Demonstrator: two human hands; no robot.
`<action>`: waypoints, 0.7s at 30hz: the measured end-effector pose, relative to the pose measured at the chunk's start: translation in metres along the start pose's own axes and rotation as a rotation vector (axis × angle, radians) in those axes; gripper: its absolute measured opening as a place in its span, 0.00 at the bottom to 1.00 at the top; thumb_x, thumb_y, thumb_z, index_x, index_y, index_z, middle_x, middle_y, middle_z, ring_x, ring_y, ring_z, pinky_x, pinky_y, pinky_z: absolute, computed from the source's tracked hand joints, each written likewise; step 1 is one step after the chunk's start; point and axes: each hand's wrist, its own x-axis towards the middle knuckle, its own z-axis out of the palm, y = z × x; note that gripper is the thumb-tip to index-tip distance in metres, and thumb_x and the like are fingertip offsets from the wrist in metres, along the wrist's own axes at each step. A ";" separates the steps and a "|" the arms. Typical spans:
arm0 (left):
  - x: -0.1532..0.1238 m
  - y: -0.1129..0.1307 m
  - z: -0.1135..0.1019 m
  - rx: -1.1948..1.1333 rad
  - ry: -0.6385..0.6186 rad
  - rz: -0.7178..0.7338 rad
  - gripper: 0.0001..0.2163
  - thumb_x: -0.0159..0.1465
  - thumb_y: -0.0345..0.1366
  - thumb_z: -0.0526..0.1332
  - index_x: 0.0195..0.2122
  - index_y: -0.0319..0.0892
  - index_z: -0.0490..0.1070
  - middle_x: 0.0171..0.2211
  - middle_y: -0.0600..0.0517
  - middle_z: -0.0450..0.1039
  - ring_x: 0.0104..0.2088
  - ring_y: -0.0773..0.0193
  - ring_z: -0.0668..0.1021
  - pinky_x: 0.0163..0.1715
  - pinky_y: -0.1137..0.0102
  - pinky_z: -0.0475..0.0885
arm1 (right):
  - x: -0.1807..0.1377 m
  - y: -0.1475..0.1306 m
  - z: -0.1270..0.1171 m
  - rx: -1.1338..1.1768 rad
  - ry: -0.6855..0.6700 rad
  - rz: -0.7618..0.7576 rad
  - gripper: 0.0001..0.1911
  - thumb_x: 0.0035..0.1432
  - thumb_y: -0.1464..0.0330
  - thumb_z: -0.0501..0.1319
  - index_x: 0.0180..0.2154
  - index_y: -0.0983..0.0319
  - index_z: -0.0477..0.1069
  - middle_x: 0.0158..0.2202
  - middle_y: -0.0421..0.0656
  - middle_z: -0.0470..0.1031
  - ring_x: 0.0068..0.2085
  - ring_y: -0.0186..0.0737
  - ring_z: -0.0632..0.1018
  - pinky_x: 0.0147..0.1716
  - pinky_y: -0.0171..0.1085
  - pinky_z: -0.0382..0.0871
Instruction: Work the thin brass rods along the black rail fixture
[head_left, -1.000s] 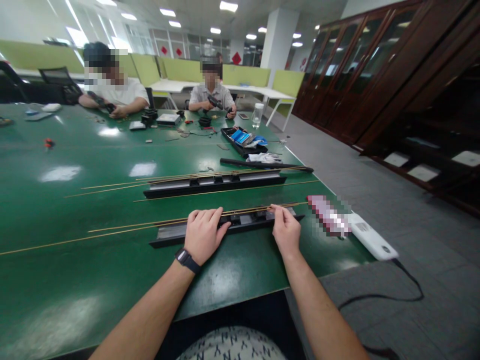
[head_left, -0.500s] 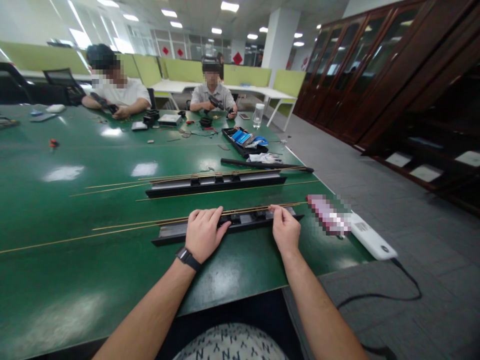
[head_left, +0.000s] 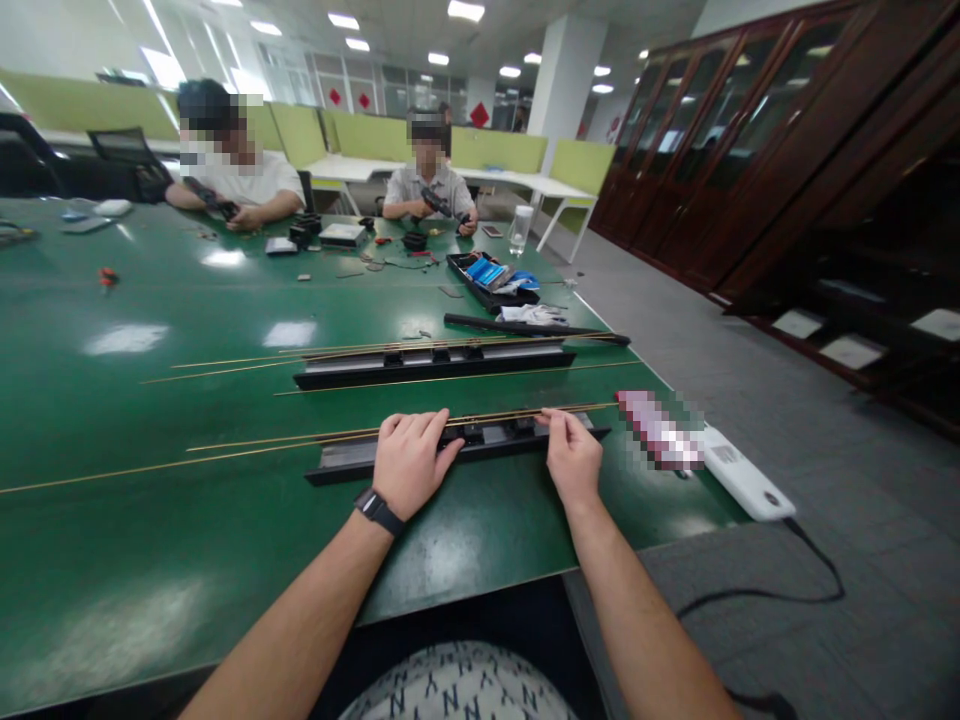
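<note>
In front of me on the green table (head_left: 247,560) lies a long black channel (head_left: 341,474) with a grey inside and small black blocks along it. My left hand (head_left: 409,460) grips across its middle, fingers over the far side and thumb apart at the near side. Thin brass-coloured rods (head_left: 259,441) run along the channel and pass under my left fingers, sticking out far to the left. Near the channel's right end, my right hand (head_left: 574,452) is closed in a pinch on a rod; its fingertips partly hide the grip.
A second channel (head_left: 360,376) with rods lies farther back. Beyond are a black bar (head_left: 570,330), white gloves (head_left: 529,315) and a black tray (head_left: 469,277) of blue items. A blurred red-edged object (head_left: 656,430) and white power strip (head_left: 739,472) sit right. Two people work across the table.
Both hands stay almost where they were on the channel and rod. The whole view has shifted slightly; nothing has been let go.
</note>
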 end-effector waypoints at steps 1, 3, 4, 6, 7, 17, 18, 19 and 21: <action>0.000 0.000 0.000 0.002 0.001 0.000 0.19 0.72 0.47 0.60 0.57 0.41 0.74 0.49 0.42 0.81 0.48 0.50 0.80 0.53 0.53 0.65 | 0.000 -0.001 0.000 -0.004 0.002 0.004 0.21 0.71 0.55 0.55 0.44 0.61 0.81 0.40 0.47 0.86 0.45 0.46 0.86 0.50 0.42 0.77; 0.000 0.000 0.000 0.007 0.004 0.002 0.19 0.72 0.47 0.60 0.57 0.41 0.74 0.49 0.42 0.81 0.48 0.50 0.80 0.53 0.54 0.64 | 0.000 -0.002 0.000 -0.012 0.006 0.008 0.21 0.71 0.55 0.55 0.44 0.61 0.82 0.40 0.46 0.86 0.45 0.46 0.86 0.50 0.42 0.77; 0.000 0.000 0.000 0.008 0.003 0.003 0.19 0.72 0.47 0.60 0.57 0.41 0.74 0.49 0.43 0.81 0.48 0.50 0.80 0.53 0.54 0.64 | 0.000 -0.003 0.000 -0.014 0.006 0.009 0.21 0.71 0.55 0.55 0.44 0.60 0.82 0.40 0.46 0.86 0.45 0.46 0.86 0.50 0.42 0.78; 0.000 0.000 0.000 0.010 0.002 0.002 0.19 0.72 0.47 0.60 0.57 0.41 0.74 0.49 0.43 0.81 0.48 0.50 0.80 0.53 0.54 0.64 | 0.000 -0.004 -0.001 -0.014 0.007 0.007 0.21 0.71 0.55 0.55 0.44 0.61 0.81 0.40 0.47 0.86 0.45 0.46 0.86 0.50 0.42 0.78; 0.000 0.000 0.000 0.011 0.000 0.002 0.19 0.72 0.47 0.60 0.57 0.41 0.74 0.49 0.43 0.81 0.48 0.50 0.80 0.53 0.54 0.64 | 0.000 -0.004 -0.001 -0.012 0.007 0.007 0.21 0.71 0.55 0.55 0.44 0.61 0.81 0.40 0.47 0.86 0.45 0.46 0.86 0.50 0.42 0.78; 0.000 0.000 0.000 -0.007 0.004 -0.003 0.19 0.72 0.47 0.60 0.57 0.42 0.74 0.49 0.43 0.81 0.48 0.50 0.80 0.53 0.53 0.64 | 0.000 -0.003 -0.001 -0.015 0.004 0.007 0.21 0.71 0.54 0.55 0.44 0.59 0.81 0.39 0.46 0.86 0.44 0.46 0.86 0.49 0.42 0.78; 0.000 0.000 0.000 -0.007 0.005 -0.002 0.19 0.72 0.47 0.59 0.57 0.42 0.74 0.49 0.42 0.81 0.48 0.50 0.80 0.53 0.53 0.64 | 0.000 -0.003 -0.001 -0.014 0.004 0.009 0.21 0.71 0.54 0.55 0.44 0.59 0.81 0.39 0.46 0.86 0.44 0.46 0.86 0.49 0.42 0.78; 0.000 -0.001 0.001 -0.007 0.007 -0.001 0.19 0.72 0.47 0.59 0.57 0.42 0.74 0.49 0.43 0.81 0.48 0.50 0.80 0.53 0.53 0.64 | 0.000 -0.003 -0.001 -0.014 0.003 0.012 0.21 0.71 0.54 0.55 0.44 0.59 0.81 0.40 0.46 0.86 0.44 0.46 0.86 0.49 0.42 0.77; -0.001 -0.001 0.001 -0.005 0.011 0.003 0.19 0.72 0.47 0.59 0.57 0.42 0.74 0.50 0.43 0.81 0.48 0.50 0.80 0.53 0.53 0.64 | 0.000 -0.003 -0.001 -0.016 0.000 0.016 0.20 0.71 0.54 0.55 0.44 0.59 0.81 0.40 0.45 0.86 0.44 0.46 0.86 0.50 0.42 0.77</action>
